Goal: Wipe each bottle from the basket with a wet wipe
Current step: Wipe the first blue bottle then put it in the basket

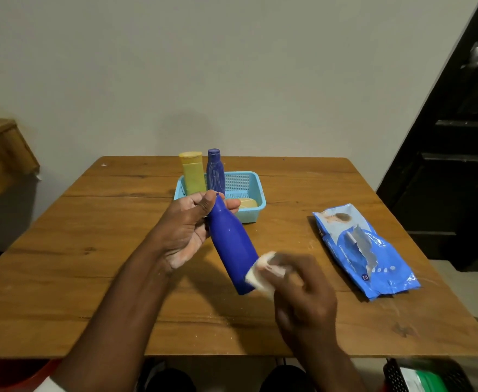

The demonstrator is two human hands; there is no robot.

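head view only: blue bottle [233,244] tilted above the wooden table [90,250], cap end up toward the basket [249,188], base down toward the viewer. left hand [186,230] curled round the neck, thumb and fingertips pinching just below the cap. right hand [302,290] blurred, closed on a bunched white wet wipe [263,271] pressed against the lower body near the base. likely mid-wipe on this one.

still standing in the light blue basket: yellow bottle [194,174] and a darker blue bottle [215,174], upright side by side at the far left; a pale lid or low item beside them, too hidden to name. wipe pack [365,250] lying flat to the right, well apart, flap torn open.

judged as smooth rigid plastic, light enough for a one-handed hold; probably slick once damp, so gripping at the narrow neck seems safest, leaving the broad body free for the wipe. fullness impossible to tell.
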